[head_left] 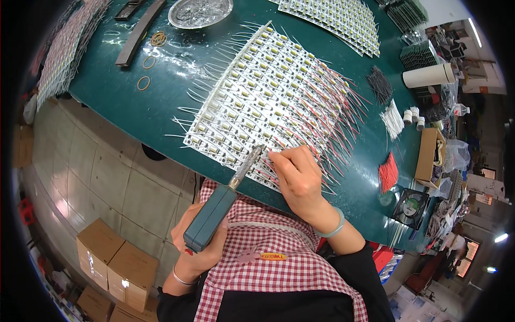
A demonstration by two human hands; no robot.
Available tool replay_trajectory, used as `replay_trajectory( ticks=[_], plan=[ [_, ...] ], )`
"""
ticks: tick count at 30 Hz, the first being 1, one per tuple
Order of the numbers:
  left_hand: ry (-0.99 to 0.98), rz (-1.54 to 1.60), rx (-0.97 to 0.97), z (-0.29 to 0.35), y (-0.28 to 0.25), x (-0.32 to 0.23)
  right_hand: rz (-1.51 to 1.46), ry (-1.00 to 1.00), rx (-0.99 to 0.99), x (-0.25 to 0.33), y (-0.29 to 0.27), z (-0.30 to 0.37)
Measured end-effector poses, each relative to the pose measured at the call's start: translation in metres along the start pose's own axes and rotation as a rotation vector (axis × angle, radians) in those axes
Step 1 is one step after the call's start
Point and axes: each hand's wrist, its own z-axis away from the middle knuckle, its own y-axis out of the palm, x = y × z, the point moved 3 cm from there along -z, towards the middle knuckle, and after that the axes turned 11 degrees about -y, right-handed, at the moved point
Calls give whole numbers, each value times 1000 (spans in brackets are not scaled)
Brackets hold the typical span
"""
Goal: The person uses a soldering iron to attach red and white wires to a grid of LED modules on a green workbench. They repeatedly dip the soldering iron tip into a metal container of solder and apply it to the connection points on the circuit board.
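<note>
My left hand (pixel 198 239) is wrapped round the thick dark-green handle of a soldering iron (pixel 211 216). Its metal tip points up and right, down onto a white panel of small circuit boards (pixel 236 118). Close beside the tip, my right hand (pixel 300 180) pinches thumb and forefinger together over the panel's near part; what lies between them is too small to make out. Rows of yellowish components cover the panel. Thin white wires stick out along its left edge, while red wires (pixel 343 123) fan out from its right side.
Behind the panel lie a metal dish (pixel 199 12), a dark metal bar (pixel 140 33) and rubber bands (pixel 158 38). More panels (pixel 335 21) sit at the far edge. Bundles of black (pixel 380 86), white (pixel 393 121) and red wires (pixel 388 173) lie right, near a cardboard box (pixel 429 155).
</note>
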Motion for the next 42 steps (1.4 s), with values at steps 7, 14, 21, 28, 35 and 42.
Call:
replay_trajectory(
  ticks=[7, 14, 21, 28, 35, 42],
  plan=[
    [-54, 14, 42, 7, 0, 9, 11, 1, 17, 0, 1, 1],
    [20, -29, 15, 1, 2, 3, 35, -10, 35, 1, 2, 1],
    [93, -73, 2, 0, 3, -1, 54, -16, 49, 3, 1, 0],
    [86, -76, 4, 4, 1, -2, 64, -27, 59, 4, 0, 0],
    [102, -79, -29, 6, 0, -4, 70, -30, 67, 4, 2, 1],
    [-9, -11, -46, 10, -1, -4, 40, -18, 40, 4, -2, 1]
  ],
)
